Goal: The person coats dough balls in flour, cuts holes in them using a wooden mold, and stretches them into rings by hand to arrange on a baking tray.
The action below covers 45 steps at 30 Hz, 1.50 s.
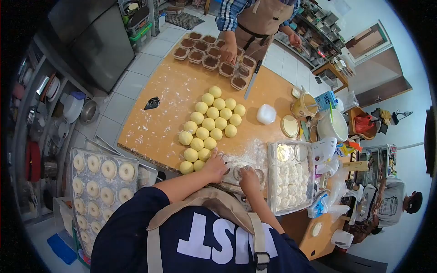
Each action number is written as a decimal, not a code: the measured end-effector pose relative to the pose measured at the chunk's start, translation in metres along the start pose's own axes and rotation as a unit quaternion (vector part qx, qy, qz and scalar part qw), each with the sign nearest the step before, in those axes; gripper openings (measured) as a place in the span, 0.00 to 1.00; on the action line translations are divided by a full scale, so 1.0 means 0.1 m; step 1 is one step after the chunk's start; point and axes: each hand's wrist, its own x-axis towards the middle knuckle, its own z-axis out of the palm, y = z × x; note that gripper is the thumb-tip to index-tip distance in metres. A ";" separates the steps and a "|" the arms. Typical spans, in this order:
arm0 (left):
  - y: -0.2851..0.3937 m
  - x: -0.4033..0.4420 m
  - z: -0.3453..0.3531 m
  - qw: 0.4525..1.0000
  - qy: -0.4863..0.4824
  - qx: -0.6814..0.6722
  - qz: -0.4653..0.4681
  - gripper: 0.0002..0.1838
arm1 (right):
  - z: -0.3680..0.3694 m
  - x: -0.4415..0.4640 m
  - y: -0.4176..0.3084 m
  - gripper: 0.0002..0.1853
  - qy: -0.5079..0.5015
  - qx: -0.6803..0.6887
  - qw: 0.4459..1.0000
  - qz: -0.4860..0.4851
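Note:
My left hand [215, 167] rests at the near edge of the wooden table, fingers spread, beside the closest yellow dough balls [204, 154]. Just right of it, my right hand [249, 178] is closed over a small pale round thing [237, 172] on the floured surface; its kind is hard to make out. A thin round rim [260, 175] shows at that hand's right side. Several smooth yellow dough balls [208, 123] stand in rows ahead of my left hand. A clear plastic box [271, 210] with floury white dough pieces stands to the right.
Across the table [152, 129], a co-worker's hand [229, 52] reaches over cups with brown filling [196, 56]. A knife [253, 79] lies near them. A tray of dough rings [108, 169] is at my left. A white tub [332, 126] and milk carton [327, 100] stand right.

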 end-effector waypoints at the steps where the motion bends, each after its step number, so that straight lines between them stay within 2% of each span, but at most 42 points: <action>1: 0.00 0.00 0.01 1.000 0.008 0.003 -0.002 0.47 | -0.01 -0.01 0.02 0.14 0.022 0.007 1.000 -0.007; 3: 0.00 0.00 0.01 1.000 0.024 0.010 -0.006 0.47 | -0.06 -0.03 0.06 0.13 0.066 0.023 0.997 -0.022; 6: -0.01 -0.02 0.02 0.999 0.046 -0.022 0.016 0.37 | -0.28 0.03 0.13 0.14 0.119 0.075 0.990 -0.027; 9: -0.01 -0.01 0.01 0.999 0.038 -0.022 0.010 0.39 | -0.41 0.08 0.14 0.15 0.058 0.029 0.998 0.008; 12: 0.02 -0.02 -0.05 1.000 0.014 0.017 -0.006 0.49 | -0.26 0.08 0.11 0.14 0.031 0.000 0.999 -0.020; 21: 0.02 -0.03 -0.04 0.999 0.024 -0.036 -0.017 0.46 | -0.04 0.08 0.01 0.14 -0.033 -0.020 0.999 -0.008; 24: 0.02 -0.04 -0.05 0.999 0.027 -0.030 -0.013 0.46 | 0.00 0.08 0.04 0.14 -0.016 -0.017 0.999 -0.026; 27: 0.00 -0.02 0.03 0.998 0.054 -0.033 0.001 0.39 | 0.00 0.04 0.02 0.14 -0.008 -0.021 1.000 -0.016; 30: 0.00 -0.02 0.05 0.998 0.056 -0.030 -0.004 0.44 | 0.07 0.06 0.07 0.15 0.002 0.001 1.000 -0.018; 34: -0.01 0.00 0.03 0.999 0.042 -0.020 -0.002 0.43 | 0.03 0.07 0.06 0.15 -0.014 0.003 1.000 -0.010; 36: -0.01 -0.03 -0.05 0.999 0.028 -0.032 0.003 0.40 | -0.03 0.05 0.12 0.15 0.034 0.040 0.998 -0.023; 40: -0.01 -0.06 -0.05 1.000 0.018 -0.014 0.005 0.44 | -0.20 0.03 0.29 0.15 0.123 0.090 0.988 0.004; 45: -0.03 -0.03 -0.08 1.000 0.002 -0.007 0.007 0.49 | -0.21 0.00 0.18 0.14 0.065 0.040 0.997 -0.025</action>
